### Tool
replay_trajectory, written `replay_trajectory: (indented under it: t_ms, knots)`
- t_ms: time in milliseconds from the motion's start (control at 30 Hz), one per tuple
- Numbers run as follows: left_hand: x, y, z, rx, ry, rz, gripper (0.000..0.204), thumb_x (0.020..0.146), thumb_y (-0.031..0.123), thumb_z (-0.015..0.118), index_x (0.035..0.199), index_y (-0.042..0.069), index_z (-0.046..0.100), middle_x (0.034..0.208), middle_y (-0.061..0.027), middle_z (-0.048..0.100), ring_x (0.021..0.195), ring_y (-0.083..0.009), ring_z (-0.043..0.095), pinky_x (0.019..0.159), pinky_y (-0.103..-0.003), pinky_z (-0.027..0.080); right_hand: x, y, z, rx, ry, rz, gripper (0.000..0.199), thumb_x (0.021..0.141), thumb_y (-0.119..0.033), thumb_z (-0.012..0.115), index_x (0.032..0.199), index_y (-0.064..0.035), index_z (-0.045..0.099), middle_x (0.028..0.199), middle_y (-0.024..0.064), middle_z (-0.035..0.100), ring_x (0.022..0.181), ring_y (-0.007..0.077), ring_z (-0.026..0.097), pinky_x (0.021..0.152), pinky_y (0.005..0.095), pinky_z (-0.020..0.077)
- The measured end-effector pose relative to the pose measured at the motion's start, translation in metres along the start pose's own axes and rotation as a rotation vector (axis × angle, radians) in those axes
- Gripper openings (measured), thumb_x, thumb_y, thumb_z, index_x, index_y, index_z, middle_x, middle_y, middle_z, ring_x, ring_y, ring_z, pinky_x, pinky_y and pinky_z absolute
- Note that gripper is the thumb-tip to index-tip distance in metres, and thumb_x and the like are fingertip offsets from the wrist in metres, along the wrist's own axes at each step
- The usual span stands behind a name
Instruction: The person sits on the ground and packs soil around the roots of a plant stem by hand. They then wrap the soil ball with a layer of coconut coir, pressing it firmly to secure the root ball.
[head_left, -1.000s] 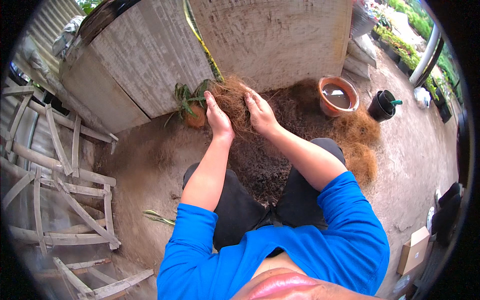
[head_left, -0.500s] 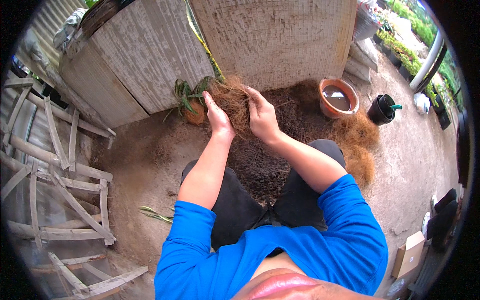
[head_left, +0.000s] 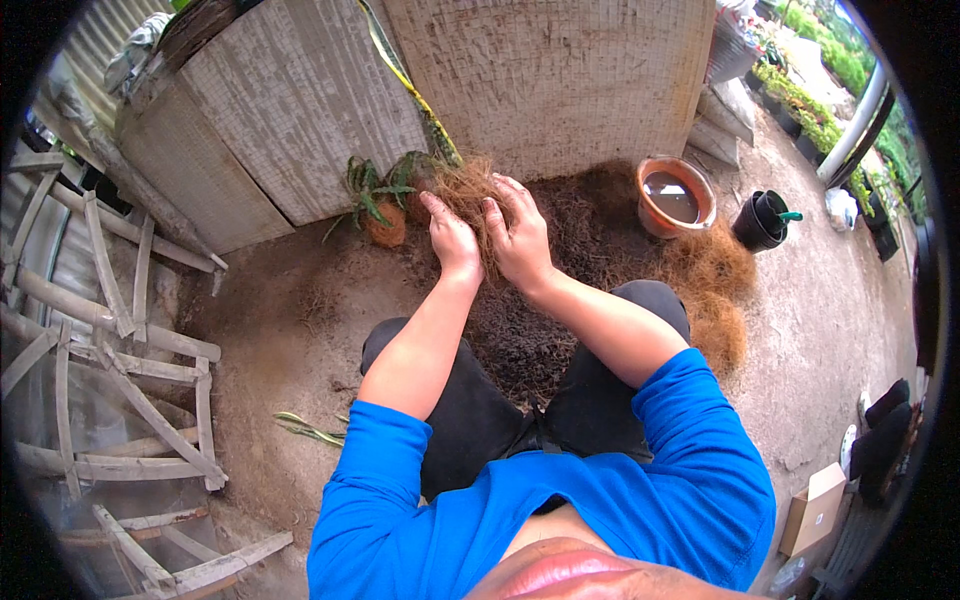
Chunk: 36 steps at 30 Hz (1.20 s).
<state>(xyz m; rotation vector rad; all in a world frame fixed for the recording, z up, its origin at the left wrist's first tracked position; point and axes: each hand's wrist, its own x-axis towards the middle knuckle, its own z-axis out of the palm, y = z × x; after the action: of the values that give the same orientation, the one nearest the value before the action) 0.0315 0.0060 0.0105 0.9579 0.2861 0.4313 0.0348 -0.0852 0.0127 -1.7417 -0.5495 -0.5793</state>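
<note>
A clump of brown coconut fibre (head_left: 468,188) is cupped between my two palms. My left hand (head_left: 454,240) presses its left side, with the thumb up. My right hand (head_left: 521,236) curves round the right side, fingers close together. From the top of the clump rises a long, yellow-edged snake plant leaf (head_left: 415,92); its base is hidden in the fibre. Just left of my left hand sits a fern-like green plant (head_left: 372,192) in a rounded fibre ball (head_left: 386,226). Dark loose soil (head_left: 520,340) lies below my hands, between my knees.
Right of the soil stand a clay pot (head_left: 650,212) with murky water and stacked black pots (head_left: 760,222) holding a green-handled tool. Loose coconut fibre (head_left: 715,320) lies by my right knee. Boards (head_left: 550,90) lean ahead; wooden frames (head_left: 120,345) stand left. Cut leaves (head_left: 310,430) lie left.
My hands have drawn closer together around the fibre clump, the left shifting right and the right fingers spreading slightly. More of the leaf's lower part shows above the clump.
</note>
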Motion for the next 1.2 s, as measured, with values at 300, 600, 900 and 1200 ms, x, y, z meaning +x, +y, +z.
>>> replay_trajectory:
  t_ms: [300, 600, 900, 1200]
  knots:
    - [-0.003, 0.03, 0.003, -0.106, -0.185, -0.396, 0.074, 0.083, 0.067, 0.032, 0.125, 0.007, 0.042, 0.125, -0.008, 0.048, 0.113, -0.0239, 0.045, 0.098, -0.039, 0.034, 0.009, 0.02, 0.001, 0.272, 0.107, 0.289, 0.028, 0.089, -0.018, 0.05, 0.104, 0.0045, 0.056, 0.104, 0.0183, 0.059, 0.099, 0.028, 0.056, 0.089, 0.0329, 0.0412]
    - [0.002, 0.001, -0.002, 0.189, 0.03, 0.083, 0.054, 0.087, 0.042, 0.053, 0.113, -0.005, 0.045, 0.108, -0.0113, 0.055, 0.096, -0.0191, 0.053, 0.084, -0.031, 0.042, 0.001, 0.022, 0.01, 0.508, -0.041, 0.065, 0.036, 0.093, -0.021, 0.037, 0.114, 0.0049, 0.05, 0.118, 0.0188, 0.051, 0.116, 0.0278, 0.043, 0.099, 0.0343, 0.0311]
    - [-0.002, -0.01, 0.002, 0.373, 0.156, 0.191, 0.056, 0.086, 0.038, 0.056, 0.115, -0.009, 0.044, 0.111, -0.0177, 0.055, 0.101, -0.0226, 0.052, 0.086, -0.032, 0.041, 0.004, 0.009, 0.006, 0.64, -0.001, 0.299, 0.035, 0.095, -0.024, 0.04, 0.11, 0.0041, 0.054, 0.114, 0.0123, 0.055, 0.108, 0.0188, 0.049, 0.094, 0.0298, 0.0365]
    - [0.006, -0.017, -0.001, 0.206, 0.069, 0.018, 0.05, 0.091, 0.043, 0.042, 0.118, 0.001, 0.045, 0.114, -0.0093, 0.053, 0.103, -0.0188, 0.051, 0.089, -0.032, 0.041, -0.001, 0.014, 0.01, 0.405, 0.072, 0.17, 0.013, 0.082, -0.011, 0.061, 0.088, -0.0004, 0.064, 0.111, 0.0121, 0.058, 0.106, 0.0213, 0.052, 0.091, 0.0314, 0.0396]
